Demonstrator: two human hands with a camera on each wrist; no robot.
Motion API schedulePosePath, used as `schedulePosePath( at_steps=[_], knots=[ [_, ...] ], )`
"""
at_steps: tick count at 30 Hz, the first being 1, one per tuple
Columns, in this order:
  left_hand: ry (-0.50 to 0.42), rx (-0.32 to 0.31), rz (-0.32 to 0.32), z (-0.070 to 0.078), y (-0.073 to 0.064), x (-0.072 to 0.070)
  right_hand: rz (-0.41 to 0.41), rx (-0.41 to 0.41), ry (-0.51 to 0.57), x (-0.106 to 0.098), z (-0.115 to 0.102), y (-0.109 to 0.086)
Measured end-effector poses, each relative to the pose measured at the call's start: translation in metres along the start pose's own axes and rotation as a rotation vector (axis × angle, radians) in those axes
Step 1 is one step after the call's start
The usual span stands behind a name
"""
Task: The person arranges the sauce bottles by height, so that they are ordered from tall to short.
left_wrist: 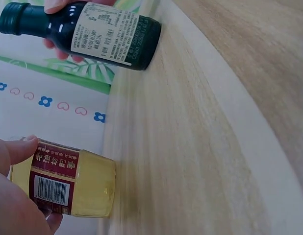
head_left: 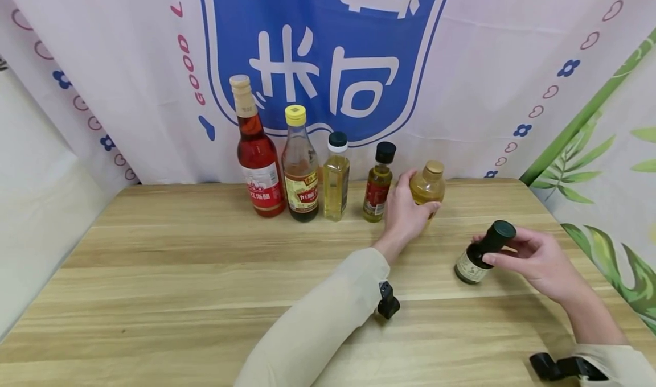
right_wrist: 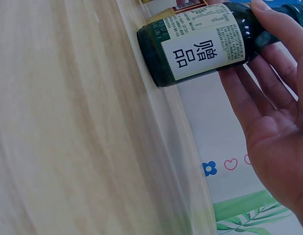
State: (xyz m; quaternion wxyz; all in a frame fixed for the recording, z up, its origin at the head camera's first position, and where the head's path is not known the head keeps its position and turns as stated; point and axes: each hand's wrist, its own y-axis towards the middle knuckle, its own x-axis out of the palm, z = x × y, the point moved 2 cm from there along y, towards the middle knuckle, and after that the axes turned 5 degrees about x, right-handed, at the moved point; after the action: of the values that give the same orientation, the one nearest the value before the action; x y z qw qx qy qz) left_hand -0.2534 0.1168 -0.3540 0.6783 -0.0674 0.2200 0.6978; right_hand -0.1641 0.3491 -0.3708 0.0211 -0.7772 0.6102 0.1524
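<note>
My left hand (head_left: 405, 209) grips a squat bottle of golden oil (head_left: 429, 188) round its body, thumb on one side and fingers on the other. In the left wrist view this oil bottle (left_wrist: 95, 183) shows a dark red label with a barcode. Nearer to me on the right, my right hand (head_left: 544, 263) holds a small dark green bottle (head_left: 471, 267) by its neck between thumb and fingers. Its cap is dark, and its pale label faces the right wrist view, where the green bottle (right_wrist: 200, 44) leans with its base close to the table.
Left of my left hand, a row stands along the table's back: a red vinegar bottle (head_left: 260, 171), a yellow-capped bottle (head_left: 301, 176), a square clear oil bottle (head_left: 336, 185) and a small red-labelled bottle (head_left: 377, 190). A printed curtain (head_left: 154, 91) hangs behind the wooden table (head_left: 179, 284).
</note>
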Motion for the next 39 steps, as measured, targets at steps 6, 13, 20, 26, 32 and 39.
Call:
schedulePosePath(
  at_steps=[6,13,20,26,32,39],
  knots=[
    [0.013,-0.001,0.001,-0.0011,0.0032,-0.0001,-0.005,-0.014,-0.011,-0.0006,-0.0007,0.0021],
    [0.030,-0.002,-0.010,-0.0036,0.0043,0.0015,-0.005,-0.015,0.011,-0.0003,-0.0002,0.0021],
    [0.011,-0.031,0.003,-0.0040,0.0031,0.0023,0.003,-0.009,0.003,0.0004,-0.0010,0.0014],
    [-0.013,-0.042,-0.003,-0.0041,0.0012,0.0031,0.008,-0.004,-0.017,-0.0002,-0.0005,-0.0010],
    [-0.018,-0.046,0.006,-0.0053,0.0014,0.0040,-0.005,-0.018,0.013,-0.0006,0.0008,-0.0014],
    [-0.028,-0.044,0.009,-0.0069,0.0016,0.0040,-0.008,-0.019,0.017,0.0002,0.0001,-0.0011]
  ],
)
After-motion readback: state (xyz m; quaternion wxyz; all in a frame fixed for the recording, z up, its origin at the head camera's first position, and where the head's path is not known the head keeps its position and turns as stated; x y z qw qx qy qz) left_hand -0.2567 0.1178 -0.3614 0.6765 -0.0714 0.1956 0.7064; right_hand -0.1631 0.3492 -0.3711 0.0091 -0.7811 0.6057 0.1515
